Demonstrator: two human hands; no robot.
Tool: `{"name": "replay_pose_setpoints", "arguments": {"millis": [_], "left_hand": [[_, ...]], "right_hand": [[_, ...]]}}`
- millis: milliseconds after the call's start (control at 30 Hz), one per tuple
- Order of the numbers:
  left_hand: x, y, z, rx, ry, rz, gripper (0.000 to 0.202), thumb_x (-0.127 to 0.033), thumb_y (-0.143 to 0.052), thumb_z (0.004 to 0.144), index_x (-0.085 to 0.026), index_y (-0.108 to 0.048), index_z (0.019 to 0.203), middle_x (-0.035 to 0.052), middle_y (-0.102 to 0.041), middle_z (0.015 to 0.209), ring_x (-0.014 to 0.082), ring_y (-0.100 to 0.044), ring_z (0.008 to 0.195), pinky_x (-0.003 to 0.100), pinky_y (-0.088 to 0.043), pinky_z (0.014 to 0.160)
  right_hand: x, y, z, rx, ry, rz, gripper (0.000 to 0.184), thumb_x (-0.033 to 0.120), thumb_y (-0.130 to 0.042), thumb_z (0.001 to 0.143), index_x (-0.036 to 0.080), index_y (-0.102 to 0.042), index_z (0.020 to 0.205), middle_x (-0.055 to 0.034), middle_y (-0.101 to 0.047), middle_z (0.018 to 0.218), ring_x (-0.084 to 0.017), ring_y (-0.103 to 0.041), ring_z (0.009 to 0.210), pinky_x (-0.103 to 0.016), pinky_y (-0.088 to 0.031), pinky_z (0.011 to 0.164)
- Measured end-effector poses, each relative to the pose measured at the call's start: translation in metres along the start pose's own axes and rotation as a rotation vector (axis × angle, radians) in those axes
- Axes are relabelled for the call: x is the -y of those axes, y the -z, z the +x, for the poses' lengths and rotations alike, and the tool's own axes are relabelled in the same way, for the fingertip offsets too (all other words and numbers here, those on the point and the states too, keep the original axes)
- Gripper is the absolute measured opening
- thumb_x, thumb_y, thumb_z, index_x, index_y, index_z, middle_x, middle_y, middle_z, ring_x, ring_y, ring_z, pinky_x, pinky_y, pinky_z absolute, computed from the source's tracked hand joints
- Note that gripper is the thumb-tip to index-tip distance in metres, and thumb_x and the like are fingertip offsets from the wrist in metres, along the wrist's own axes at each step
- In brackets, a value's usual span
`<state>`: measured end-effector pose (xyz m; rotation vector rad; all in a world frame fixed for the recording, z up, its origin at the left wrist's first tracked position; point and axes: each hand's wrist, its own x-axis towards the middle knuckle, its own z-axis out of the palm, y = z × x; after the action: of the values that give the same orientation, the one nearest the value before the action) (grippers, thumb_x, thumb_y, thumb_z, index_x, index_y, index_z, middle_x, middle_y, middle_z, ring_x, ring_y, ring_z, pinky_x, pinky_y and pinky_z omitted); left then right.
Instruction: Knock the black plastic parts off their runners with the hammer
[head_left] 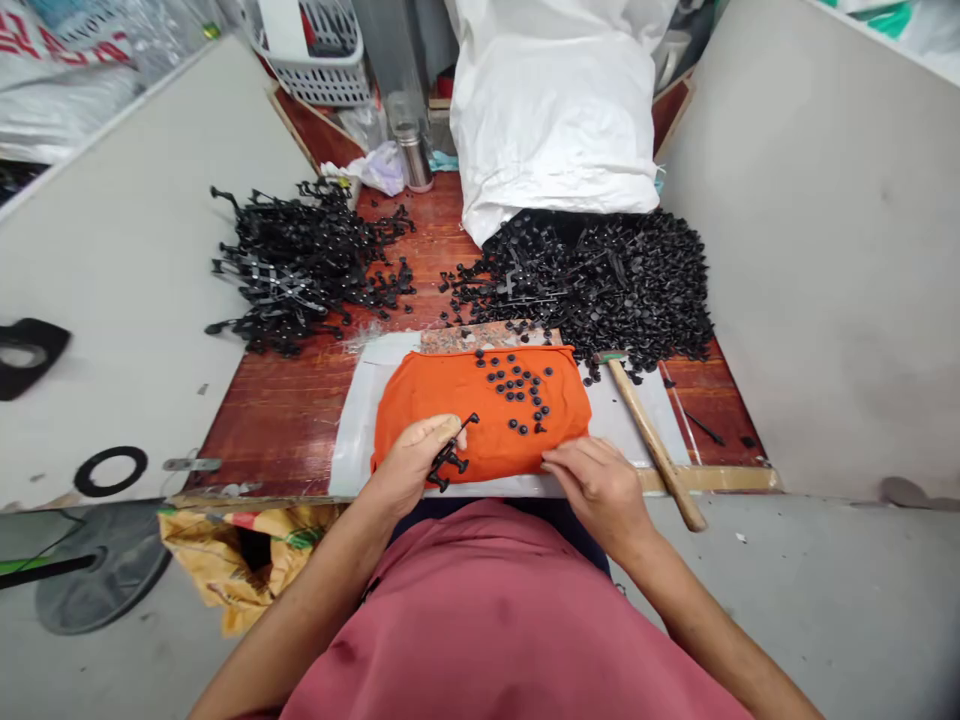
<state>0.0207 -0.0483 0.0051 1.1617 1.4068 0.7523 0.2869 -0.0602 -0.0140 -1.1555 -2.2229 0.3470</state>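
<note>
In the head view my left hand (414, 458) is closed round a black plastic sprue (448, 460) with small knobbed ends, held over the left part of an orange cloth pad (427, 385). Several small round black caps (517, 384) lie scattered on the right half of the pad. At the pad's lower right edge is my right hand (596, 485), its thumb and fingertips pinched together. Whatever sits between those fingertips is hidden or too small to name.
Black sprues (292, 260) are heaped at the left, and small black parts (600, 280) spill from a white sack (555, 110) at the right. A wooden-handled hammer (652, 435) lies right of the pad. Grey panels (817, 250) wall both sides. A metal flask (412, 158) stands behind.
</note>
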Motion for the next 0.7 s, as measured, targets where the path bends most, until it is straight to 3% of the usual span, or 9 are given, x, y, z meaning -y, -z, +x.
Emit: {"name": "replay_pose_setpoints", "arguments": {"millis": [167,233,300,400,500,600,700], "left_hand": [[-0.003,0.006,-0.008,-0.047,0.036,-0.071,0.043,-0.057,-0.042,0.096,-0.020,-0.056,0.078,0.0012,-0.055,0.073,0.0137,-0.048,0.066,0.024,-0.043,0.062],[-0.003,0.010,-0.012,-0.059,0.005,-0.062,0.041,-0.056,-0.045,0.096,-0.020,-0.057,0.082,0.0003,-0.055,0.076,0.0139,-0.049,0.069,0.024,-0.044,0.066],[-0.003,0.017,-0.016,-0.070,-0.019,-0.025,0.037,-0.054,-0.049,0.095,-0.020,-0.059,0.084,-0.0004,-0.055,0.078,0.0142,-0.050,0.073,0.024,-0.045,0.069],[-0.003,0.029,-0.021,-0.103,-0.052,0.084,0.032,-0.049,-0.052,0.095,-0.021,-0.061,0.083,-0.0010,-0.056,0.079,0.0150,-0.051,0.077,0.024,-0.043,0.073],[0.001,0.040,-0.024,-0.151,-0.090,0.200,0.032,-0.048,-0.050,0.097,-0.021,-0.062,0.085,-0.0013,-0.058,0.080,0.0159,-0.051,0.078,0.025,-0.041,0.072],[0.005,0.043,-0.021,-0.169,-0.110,0.256,0.035,-0.049,-0.046,0.099,-0.021,-0.060,0.084,-0.0016,-0.057,0.078,0.0158,-0.050,0.074,0.025,-0.038,0.067],[0.005,0.037,-0.017,-0.121,-0.143,0.301,0.039,-0.049,-0.045,0.099,-0.021,-0.053,0.074,-0.0028,-0.049,0.068,0.0147,-0.045,0.066,0.026,-0.036,0.062]], "right_hand": [[0.022,-0.042,0.066,0.080,0.020,-0.200,0.017,0.028,-0.066,0.100,0.024,-0.076,0.086,-0.0033,-0.070,0.083,-0.020,-0.055,0.084,-0.040,-0.031,0.081],[0.025,-0.059,0.082,0.103,0.020,-0.225,0.016,0.028,-0.069,0.097,0.023,-0.076,0.083,-0.0039,-0.069,0.082,-0.022,-0.053,0.086,-0.040,-0.030,0.081],[0.020,-0.063,0.088,0.117,0.018,-0.233,0.013,0.030,-0.068,0.098,0.024,-0.078,0.093,-0.0045,-0.069,0.085,-0.023,-0.052,0.089,-0.040,-0.030,0.081],[0.001,-0.042,0.076,0.034,-0.046,-0.178,0.022,0.027,-0.059,0.103,0.025,-0.075,0.118,-0.0054,-0.073,0.096,-0.022,-0.056,0.093,-0.039,-0.033,0.082],[-0.021,-0.008,0.052,-0.103,-0.180,-0.101,0.024,0.021,-0.054,0.104,0.024,-0.077,0.110,-0.0049,-0.075,0.096,-0.021,-0.061,0.090,-0.038,-0.038,0.083],[-0.032,0.007,0.031,0.008,-0.147,-0.072,0.021,0.023,-0.056,0.104,0.024,-0.077,0.105,-0.0046,-0.075,0.093,-0.021,-0.062,0.088,-0.037,-0.040,0.082],[-0.031,0.001,0.024,0.131,-0.026,-0.167,0.022,0.025,-0.055,0.105,0.025,-0.077,0.111,-0.0050,-0.075,0.096,-0.021,-0.058,0.089,-0.038,-0.036,0.081]]}}
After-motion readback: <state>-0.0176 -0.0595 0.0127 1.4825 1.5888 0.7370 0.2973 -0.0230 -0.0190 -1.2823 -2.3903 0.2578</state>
